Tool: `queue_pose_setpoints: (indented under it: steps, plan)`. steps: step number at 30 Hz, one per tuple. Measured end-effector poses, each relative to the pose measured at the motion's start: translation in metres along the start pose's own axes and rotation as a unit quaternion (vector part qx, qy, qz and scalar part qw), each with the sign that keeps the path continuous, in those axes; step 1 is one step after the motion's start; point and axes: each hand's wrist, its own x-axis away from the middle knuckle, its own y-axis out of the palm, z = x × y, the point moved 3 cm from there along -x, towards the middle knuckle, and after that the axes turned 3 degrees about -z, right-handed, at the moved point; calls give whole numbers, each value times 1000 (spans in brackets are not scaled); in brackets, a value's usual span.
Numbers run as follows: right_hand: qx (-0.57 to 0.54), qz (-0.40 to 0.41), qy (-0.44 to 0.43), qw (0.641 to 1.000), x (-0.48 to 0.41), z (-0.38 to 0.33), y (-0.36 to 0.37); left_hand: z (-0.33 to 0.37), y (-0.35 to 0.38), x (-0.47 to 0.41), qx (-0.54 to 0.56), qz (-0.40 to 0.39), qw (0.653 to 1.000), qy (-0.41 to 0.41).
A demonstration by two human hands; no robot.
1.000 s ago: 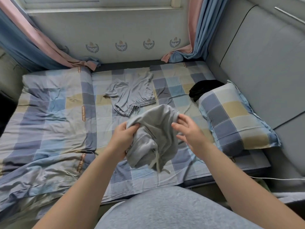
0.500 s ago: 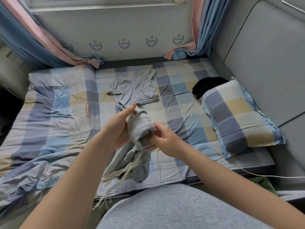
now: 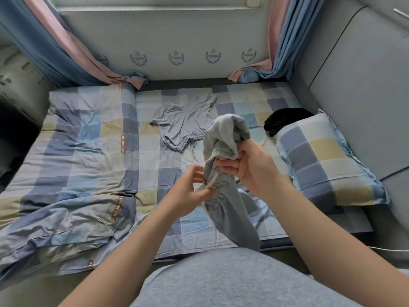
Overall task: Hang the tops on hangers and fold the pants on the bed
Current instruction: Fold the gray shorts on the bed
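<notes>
Above the bed (image 3: 155, 165), right hand (image 3: 250, 171) grips grey pants (image 3: 223, 138); left hand (image 3: 188, 191) pinches them lower.

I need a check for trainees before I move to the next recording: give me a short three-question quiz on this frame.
1. True or false: the held grey garment lies flat on the bed.
2. What lies against the far end of the checked pillow? A. a black cloth B. a hanger C. a book
3. Which hand grips the bunched upper part of the garment?

Key
1. False: it is lifted above the sheet.
2. A.
3. The right hand; the left hand pinches lower down, by the waistband.
</notes>
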Motion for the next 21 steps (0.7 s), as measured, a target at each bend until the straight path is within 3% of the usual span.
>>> queue_pose_setpoints:
  steps: [4, 10, 15, 21]
  plan:
    - [-80, 29, -13, 996, 3, -12, -13, -7, 6, -11, -96, -15, 995, -23]
    - [-174, 184, 23, 967, 11, -2, -55, -1, -5, -14, -118, 17, 993, -5]
    - [-42, 288, 80, 953, 16, 23, -91, -2, -3, -17, -39, 37, 999, 3]
    - [120, 411, 103, 898, 28, 54, -123, 6, -14, -16, -62, 101, 992, 36]
